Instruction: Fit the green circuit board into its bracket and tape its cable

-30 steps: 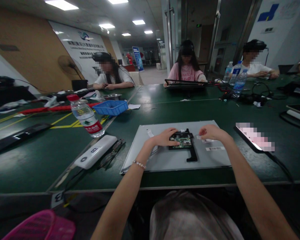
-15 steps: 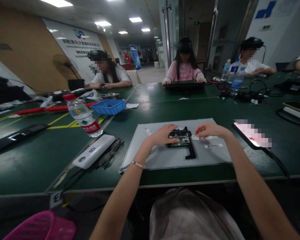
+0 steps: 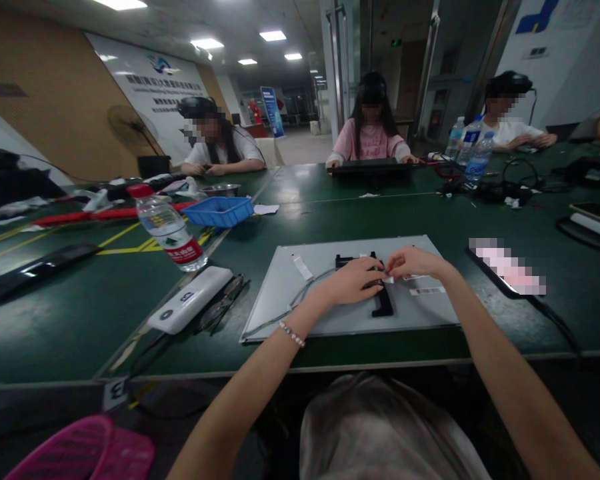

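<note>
A flat grey panel (image 3: pixel 280 280) lies on the green table in front of me. On it sits a black plastic frame (image 3: pixel 384 303); a moment ago a green circuit board showed inside it, which my left hand now mostly covers. My left hand (image 3: pixel 355 280) rests over the frame with its fingers apart, their tips close to my right hand. At the frame's right edge my right hand (image 3: pixel 410 262) is closed in a pinch on a pale strip (image 3: pixel 389 280), only a bit of which shows. A grey cable (image 3: pixel 280 317) runs left from the frame across the panel.
Left of the panel are glasses (image 3: pixel 223 303), a white power bank (image 3: pixel 190 300), a water bottle (image 3: pixel 173 233) and a blue tray (image 3: pixel 220 212). A phone (image 3: pixel 505 267) with a cable lies at right. A pink basket (image 3: pixel 87 450) stands below the table edge. Several people sit across the table.
My left hand has moved right over the frame, towards my right hand, covering the board. My right hand has shifted slightly left to the frame's edge. More of the grey cable shows.
</note>
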A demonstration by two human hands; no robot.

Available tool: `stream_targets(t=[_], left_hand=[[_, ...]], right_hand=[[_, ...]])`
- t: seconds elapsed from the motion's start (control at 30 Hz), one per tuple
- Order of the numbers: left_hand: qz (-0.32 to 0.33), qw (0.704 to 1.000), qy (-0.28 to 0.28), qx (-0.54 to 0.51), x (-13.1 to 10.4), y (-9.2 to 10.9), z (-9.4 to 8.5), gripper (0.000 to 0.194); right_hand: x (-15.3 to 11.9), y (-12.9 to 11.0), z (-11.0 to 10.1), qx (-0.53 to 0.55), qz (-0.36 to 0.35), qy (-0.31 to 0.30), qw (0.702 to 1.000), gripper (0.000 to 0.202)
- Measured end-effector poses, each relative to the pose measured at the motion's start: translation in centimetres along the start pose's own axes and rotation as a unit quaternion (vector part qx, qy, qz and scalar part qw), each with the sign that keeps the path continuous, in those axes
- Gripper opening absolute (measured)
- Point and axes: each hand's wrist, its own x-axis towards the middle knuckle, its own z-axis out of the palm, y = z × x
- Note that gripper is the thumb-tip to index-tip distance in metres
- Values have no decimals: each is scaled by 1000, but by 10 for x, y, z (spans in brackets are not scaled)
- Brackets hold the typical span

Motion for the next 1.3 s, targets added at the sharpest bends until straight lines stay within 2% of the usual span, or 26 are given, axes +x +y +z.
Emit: stream_targets(t=[0.2, 0.37, 0.57, 0.77, 0.93, 1.3], left_hand=[[15, 1000, 2, 12, 1, -3, 0, 29], [25, 1000, 11, 7, 2, -4, 3, 27], [28, 999, 23, 5, 3, -5, 6, 26], [11, 1000, 19, -12, 2, -6, 7, 28], [8, 999, 22, -27, 2, -8, 8, 29], [15, 999, 18, -37, 3, -8, 7, 26]], right_hand=[[8, 10, 0, -79, -27, 24, 996, 16], [10, 14, 0, -138, -21, 34, 990, 17], [10, 16, -1, -129, -36, 33, 991, 23], [10, 19, -3, -121, -30, 83, 989, 24], [8, 15, -3, -113, -16, 102, 988, 24], [6, 11, -2, -96, -24, 100, 990, 25]])
